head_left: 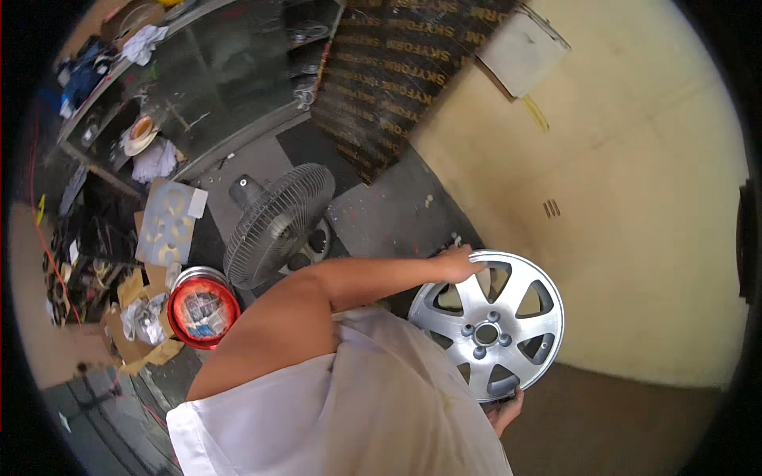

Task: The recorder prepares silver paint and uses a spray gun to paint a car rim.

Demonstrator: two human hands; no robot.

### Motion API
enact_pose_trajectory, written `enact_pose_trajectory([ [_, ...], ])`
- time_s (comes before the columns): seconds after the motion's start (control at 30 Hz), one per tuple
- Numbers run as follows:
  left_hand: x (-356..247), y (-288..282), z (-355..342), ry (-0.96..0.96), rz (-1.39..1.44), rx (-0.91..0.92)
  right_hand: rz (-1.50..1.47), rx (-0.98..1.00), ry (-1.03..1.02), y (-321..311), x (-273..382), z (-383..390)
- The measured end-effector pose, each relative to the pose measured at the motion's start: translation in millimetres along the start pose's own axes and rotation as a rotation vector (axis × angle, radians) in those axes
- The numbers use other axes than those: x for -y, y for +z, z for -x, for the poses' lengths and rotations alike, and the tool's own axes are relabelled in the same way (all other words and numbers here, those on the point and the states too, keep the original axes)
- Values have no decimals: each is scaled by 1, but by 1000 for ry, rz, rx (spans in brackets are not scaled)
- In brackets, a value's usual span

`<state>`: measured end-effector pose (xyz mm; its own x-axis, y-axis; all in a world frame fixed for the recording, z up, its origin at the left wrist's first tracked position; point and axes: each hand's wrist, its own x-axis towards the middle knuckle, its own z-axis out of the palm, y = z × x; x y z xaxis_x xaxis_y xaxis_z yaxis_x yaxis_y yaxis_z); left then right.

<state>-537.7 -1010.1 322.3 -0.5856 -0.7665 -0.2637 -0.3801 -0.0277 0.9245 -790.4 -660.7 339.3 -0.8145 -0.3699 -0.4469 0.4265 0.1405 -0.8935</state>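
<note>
Holding the silver alloy wheel upright in front of me, spoked face toward the camera, close to the pale yellow wall. It is off the dark floor, carried between my two hands.

Left hand: on the upper rim, fingers curled over the edge and pressed against the metal. Arm reaches across my body to get there.

Right hand: under the lower rim, mostly hidden behind the wheel. Only the palm edge and a few fingers show; it looks cupped beneath the rim, but I cannot tell how firmly the fingers close.

Surroundings: standing fan just to my left on the floor, red-rimmed round can beyond it, torn cardboard and clutter along the shelving.

Risks, as I judge them:
- Grip is on smooth rim edges only, top and bottom. If the lower hand slips, the wheel would pivot out and drop toward my feet.
- The crossed left arm gives poor leverage, so a twist could pull the top free.
- Swinging left could strike the fan grille.
- The rim may scrape the wall, being so near.
</note>
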Motion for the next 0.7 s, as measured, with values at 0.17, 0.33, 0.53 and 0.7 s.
enact_pose_trajectory([
  [0.17,30,-56,-62,-159,78,-209,130,122,-21,125,44,-98],
  [0.33,58,-144,-97,-197,163,-327,213,352,-63,256,64,-201],
  [0.53,67,-268,-115,-332,310,-542,299,554,-100,465,92,-213],
  [0.7,81,-352,-100,-380,322,-795,353,766,-154,622,102,-200],
])
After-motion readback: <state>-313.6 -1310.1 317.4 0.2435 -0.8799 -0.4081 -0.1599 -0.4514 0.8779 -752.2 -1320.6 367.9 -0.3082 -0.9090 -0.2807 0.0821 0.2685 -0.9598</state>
